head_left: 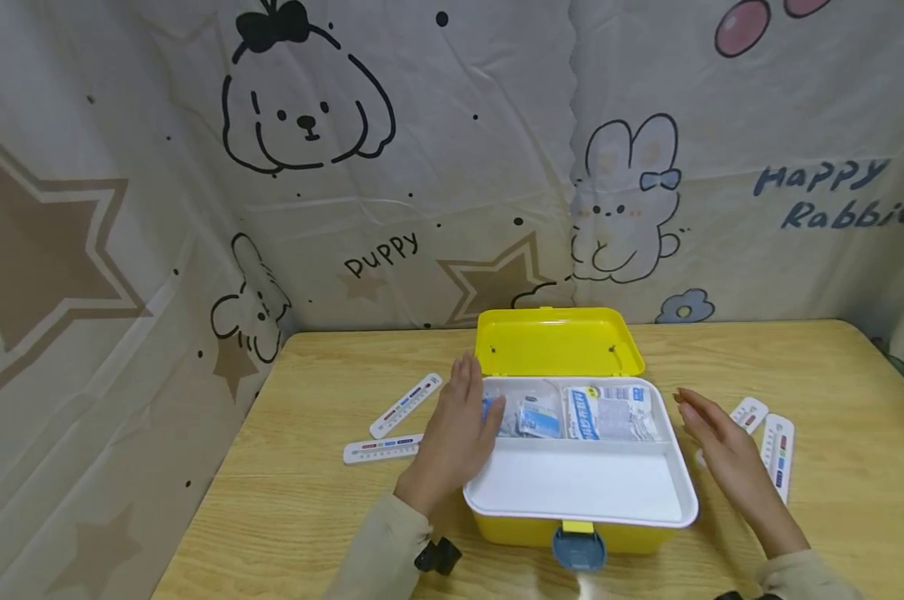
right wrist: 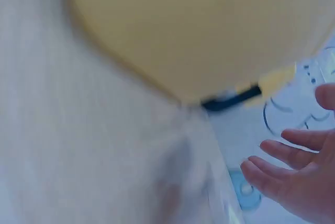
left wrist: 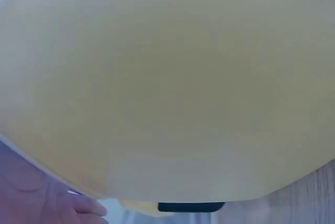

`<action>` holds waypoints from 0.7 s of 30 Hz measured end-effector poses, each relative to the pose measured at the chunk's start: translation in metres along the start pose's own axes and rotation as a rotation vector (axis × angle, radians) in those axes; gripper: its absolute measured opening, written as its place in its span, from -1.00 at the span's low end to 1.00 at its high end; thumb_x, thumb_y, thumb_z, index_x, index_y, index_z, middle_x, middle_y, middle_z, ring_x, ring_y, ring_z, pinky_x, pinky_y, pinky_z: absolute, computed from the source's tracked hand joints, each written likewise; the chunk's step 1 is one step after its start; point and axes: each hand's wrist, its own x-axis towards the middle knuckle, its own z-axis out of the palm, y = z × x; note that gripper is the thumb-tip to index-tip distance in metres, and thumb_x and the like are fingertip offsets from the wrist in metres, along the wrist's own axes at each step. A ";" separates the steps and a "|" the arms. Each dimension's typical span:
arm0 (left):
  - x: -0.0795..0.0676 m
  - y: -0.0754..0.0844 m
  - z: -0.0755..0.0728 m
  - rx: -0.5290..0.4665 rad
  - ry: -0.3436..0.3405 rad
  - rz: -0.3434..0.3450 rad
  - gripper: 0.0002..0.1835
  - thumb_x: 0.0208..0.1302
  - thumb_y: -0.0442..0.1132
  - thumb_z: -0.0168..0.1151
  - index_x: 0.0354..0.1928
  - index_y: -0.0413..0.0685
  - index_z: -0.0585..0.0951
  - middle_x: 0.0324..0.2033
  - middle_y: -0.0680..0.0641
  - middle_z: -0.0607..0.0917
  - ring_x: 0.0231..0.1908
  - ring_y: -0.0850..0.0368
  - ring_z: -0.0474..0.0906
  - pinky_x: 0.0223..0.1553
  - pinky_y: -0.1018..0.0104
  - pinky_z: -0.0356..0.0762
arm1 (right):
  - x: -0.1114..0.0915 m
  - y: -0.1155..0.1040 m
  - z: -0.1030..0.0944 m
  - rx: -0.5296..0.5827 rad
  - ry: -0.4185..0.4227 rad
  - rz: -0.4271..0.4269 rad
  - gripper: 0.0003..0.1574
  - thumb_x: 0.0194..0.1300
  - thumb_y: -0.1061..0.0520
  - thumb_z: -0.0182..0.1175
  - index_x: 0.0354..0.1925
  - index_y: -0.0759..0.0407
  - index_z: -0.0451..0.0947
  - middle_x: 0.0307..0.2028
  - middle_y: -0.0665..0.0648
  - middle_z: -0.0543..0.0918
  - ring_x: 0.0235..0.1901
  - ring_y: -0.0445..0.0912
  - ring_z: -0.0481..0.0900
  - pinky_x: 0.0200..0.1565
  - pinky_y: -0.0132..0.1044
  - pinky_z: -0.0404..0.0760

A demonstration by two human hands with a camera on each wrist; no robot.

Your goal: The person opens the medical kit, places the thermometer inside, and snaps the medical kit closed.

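Yellow box (head_left: 635,537) sits on wood-grain table (head_left: 272,517), lid (head_left: 560,343) open at rear, blue latch (head_left: 581,552) at front. White tray (head_left: 582,479) on top holds pkts (head_left: 609,414) in rear compts. L hand (head_left: 457,429): fingers extended, grasping nothing, at tray's L rim; contact can't be confirmed. R hand (head_left: 731,457): fingers spread, released, beside box R side, near white strips (head_left: 778,450).

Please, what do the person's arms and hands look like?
The left hand and right hand are gloveless. Both sleeves are pale beige. A small, blocky black piece sits by the left sleeve; a black edge partly shows by the right.
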 end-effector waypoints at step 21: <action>-0.017 0.006 0.006 0.146 -0.035 -0.057 -0.20 0.51 0.16 -0.29 0.49 -0.28 -0.14 0.50 -0.22 -0.23 0.48 -0.03 -0.31 0.44 0.04 -0.08 | -0.015 0.037 -0.044 -0.582 -0.018 0.622 0.26 0.27 -0.42 0.03 0.16 0.79 0.01 -0.05 0.69 0.14 -0.04 0.54 0.26 -0.26 0.35 0.41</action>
